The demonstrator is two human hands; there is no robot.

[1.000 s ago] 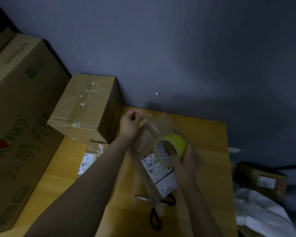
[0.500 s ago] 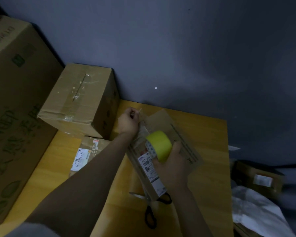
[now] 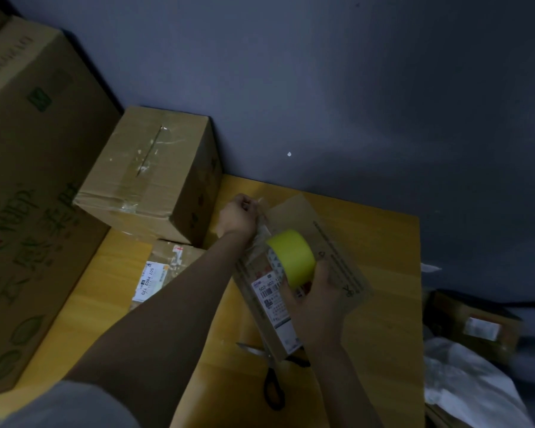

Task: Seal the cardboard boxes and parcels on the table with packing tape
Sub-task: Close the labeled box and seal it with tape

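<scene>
The flat cardboard parcel point(image 3: 331, 242) lies in the middle of the yellow table point(image 3: 383, 319), its near end resting on a pair of scissors point(image 3: 272, 387). It looks light and fairly stiff, likely to slide on the smooth top, so it is best steadied flat by its edges. The left hand point(image 3: 238, 216) has its fingers curled, pinching the end of a clear strip of tape point(image 3: 261, 233) at the parcel's far end. The right hand point(image 3: 314, 299) grips the yellow roll of tape point(image 3: 291, 256) just above the parcel, fingers wrapped round its side. The thin strip will probably wrinkle or stick to itself if slack. The parcel's white label point(image 3: 272, 299) reads "502 602", the rest hidden; a second parcel point(image 3: 161, 273) shows "507 P802 170".
</scene>
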